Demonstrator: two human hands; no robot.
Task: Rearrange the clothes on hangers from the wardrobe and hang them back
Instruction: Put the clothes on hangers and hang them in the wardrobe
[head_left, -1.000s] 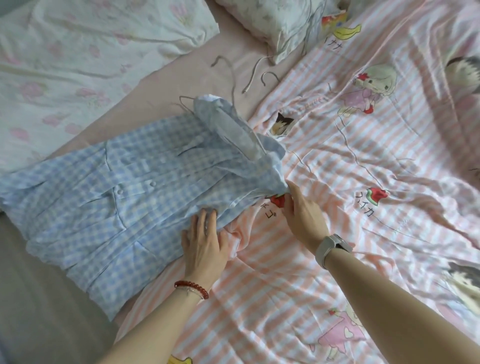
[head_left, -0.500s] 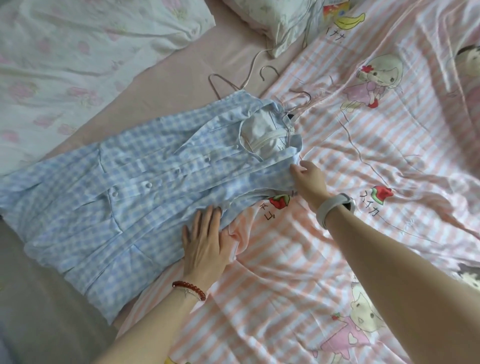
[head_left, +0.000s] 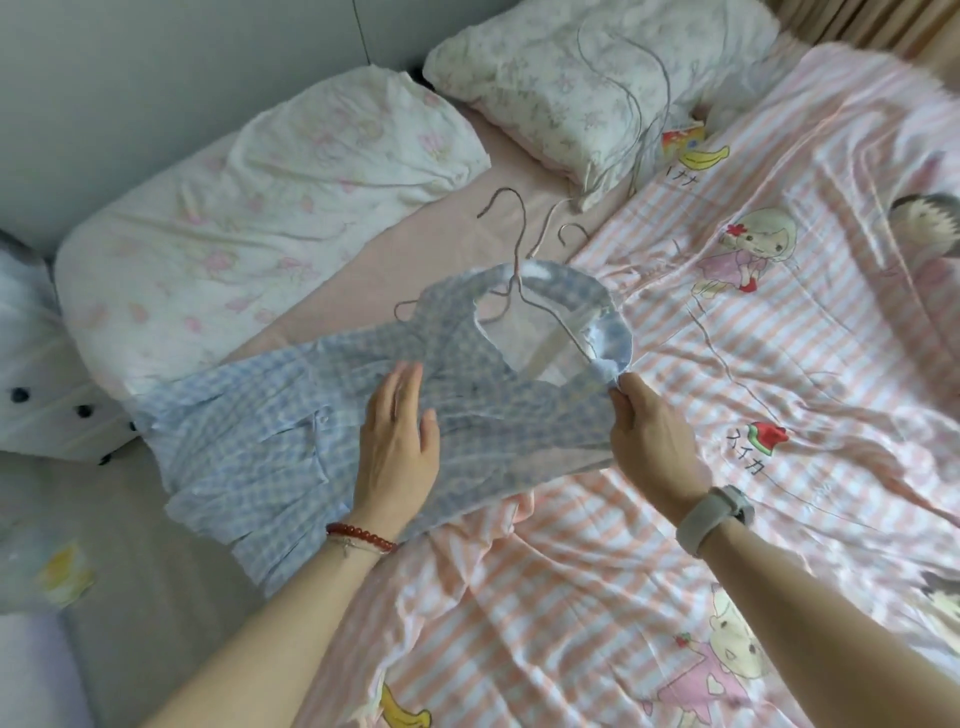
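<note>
Head view: the blue gingham shirt (head_left: 291, 431) lies across the bed, half on the pink striped sheet (head_left: 597, 597), collar toward the pillows. The left hand (head_left: 397, 457) lies open and flat on the shirt's front. The right hand (head_left: 652, 441) pinches the collar edge shut between its fingers. A wire hanger (head_left: 519, 291) sits in the neck opening, hook beyond the collar. Best, I judge, to press the body still while drawing the collar over the hanger's shoulder, evenly, without bunching.
</note>
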